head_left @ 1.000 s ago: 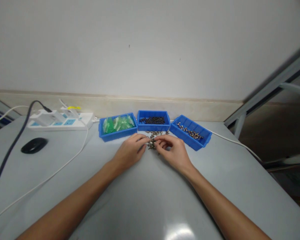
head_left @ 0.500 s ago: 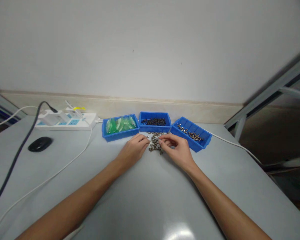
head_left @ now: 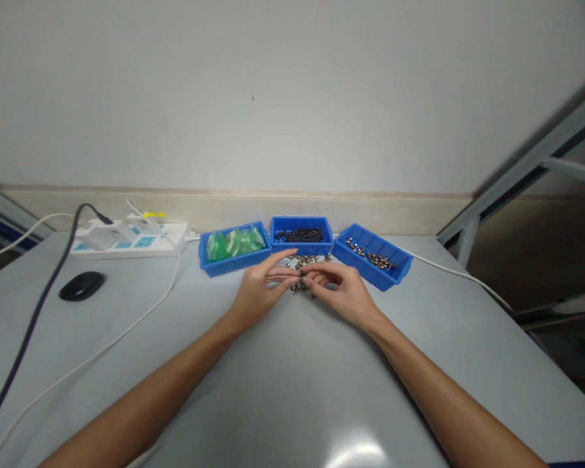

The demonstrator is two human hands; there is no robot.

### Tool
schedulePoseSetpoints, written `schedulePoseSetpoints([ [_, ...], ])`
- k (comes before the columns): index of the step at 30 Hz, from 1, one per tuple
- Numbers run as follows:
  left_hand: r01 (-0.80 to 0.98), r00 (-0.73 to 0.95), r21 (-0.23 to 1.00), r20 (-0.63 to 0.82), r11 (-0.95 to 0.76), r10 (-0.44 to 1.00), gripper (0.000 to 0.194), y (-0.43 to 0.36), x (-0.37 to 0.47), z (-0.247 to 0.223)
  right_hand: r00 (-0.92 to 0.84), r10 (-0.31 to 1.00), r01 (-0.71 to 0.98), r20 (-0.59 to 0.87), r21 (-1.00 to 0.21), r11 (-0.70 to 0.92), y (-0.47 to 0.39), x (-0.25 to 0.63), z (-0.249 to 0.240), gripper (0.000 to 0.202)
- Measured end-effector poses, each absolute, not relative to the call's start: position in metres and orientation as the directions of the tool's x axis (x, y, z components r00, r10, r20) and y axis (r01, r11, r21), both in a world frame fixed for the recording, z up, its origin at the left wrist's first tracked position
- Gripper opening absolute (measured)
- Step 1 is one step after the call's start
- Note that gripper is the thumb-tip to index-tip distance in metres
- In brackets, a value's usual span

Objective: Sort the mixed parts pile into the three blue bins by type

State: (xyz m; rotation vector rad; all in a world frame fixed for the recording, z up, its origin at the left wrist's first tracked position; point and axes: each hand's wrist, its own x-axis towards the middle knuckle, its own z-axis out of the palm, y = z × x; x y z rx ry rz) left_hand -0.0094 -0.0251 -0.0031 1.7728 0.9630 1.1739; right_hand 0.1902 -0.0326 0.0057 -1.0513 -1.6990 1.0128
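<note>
My left hand [head_left: 257, 291] and my right hand [head_left: 345, 291] meet fingertip to fingertip over a pile of small brassy metal parts [head_left: 299, 262] on the table. The left thumb and middle finger close towards the tip of the right hand, while the left index finger stretches out above. My right thumb and index finger are pinched together. A small metal piece [head_left: 302, 275] shows between the two hands, too small to name its kind. The hands hide part of the pile.
Behind the hands stand three blue bins: one with green-and-clear plastic packets [head_left: 237, 243], one with dark screws [head_left: 299, 235], one with brassy metal pieces [head_left: 377, 260]. At the left are a power strip [head_left: 175, 238], cables and a black mouse [head_left: 82, 286]. A wall rises behind.
My left hand has moved right and its index finger has straightened, bringing its fingertips against those of my right hand. The right hand stays pinched and has shifted slightly left.
</note>
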Motion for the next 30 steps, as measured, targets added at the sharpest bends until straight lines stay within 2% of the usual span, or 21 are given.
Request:
schedulePoseSetpoints([
  [2, 0.116, 0.265, 0.951, 0.249, -0.287, 0.931, 0.063, -0.026, -0.008, -0.001, -0.297, 0.931, 0.171, 0.211, -0.948, 0.270, -0.034, 0.190, 0.006, 0.026],
  [5, 0.064, 0.255, 0.982, 0.153, -0.175, 0.955, 0.071, -0.027, -0.008, 0.001, -0.312, 0.943, 0.071, 0.116, -0.987, 0.145, -0.034, 0.188, 0.008, 0.029],
  [7, 0.070, 0.265, 0.980, 0.162, -0.186, 0.951, 0.070, -0.026, -0.008, 0.001, -0.306, 0.950, 0.004, 0.058, -0.998, 0.062, -0.034, 0.187, 0.010, 0.033],
  [9, 0.146, 0.262, 0.946, 0.244, -0.288, 0.934, 0.060, -0.025, -0.010, 0.001, -0.259, 0.965, -0.045, 0.030, -0.999, 0.018, -0.033, 0.186, 0.012, 0.034],
  [11, 0.308, 0.277, 0.831, 0.387, -0.463, 0.880, 0.042, -0.024, -0.012, 0.000, -0.118, 0.992, -0.092, 0.043, -0.995, 0.032, -0.032, 0.186, 0.015, 0.032],
  [13, 0.471, 0.353, 0.632, 0.504, -0.616, 0.788, 0.031, -0.021, -0.014, -0.003, 0.120, 0.990, -0.136, 0.079, -0.986, 0.096, -0.030, 0.188, 0.018, 0.027],
  [15, 0.559, 0.449, 0.450, 0.541, -0.696, 0.711, 0.032, -0.019, -0.016, -0.008, 0.354, 0.931, -0.168, 0.091, -0.973, 0.159, -0.028, 0.191, 0.021, 0.023],
  [18, 0.606, 0.526, 0.316, 0.530, -0.730, 0.665, 0.033, -0.015, -0.018, -0.016, 0.535, 0.842, -0.196, 0.065, -0.960, 0.198, -0.026, 0.197, 0.025, 0.025],
  [21, 0.629, 0.534, 0.274, 0.528, -0.727, 0.661, 0.030, -0.013, -0.020, -0.021, 0.535, 0.842, -0.204, 0.074, -0.955, 0.214, -0.027, 0.199, 0.026, 0.032],
  [25, 0.674, 0.505, 0.265, 0.516, -0.690, 0.692, 0.023, -0.013, -0.023, -0.019, 0.429, 0.893, -0.155, 0.137, -0.963, 0.222, -0.030, 0.193, 0.025, 0.032],
  [30, 0.641, 0.447, 0.357, 0.546, -0.680, 0.708, 0.018, -0.013, -0.022, -0.018, 0.296, 0.941, -0.099, 0.164, -0.975, 0.201, -0.032, 0.189, 0.023, 0.026],
])
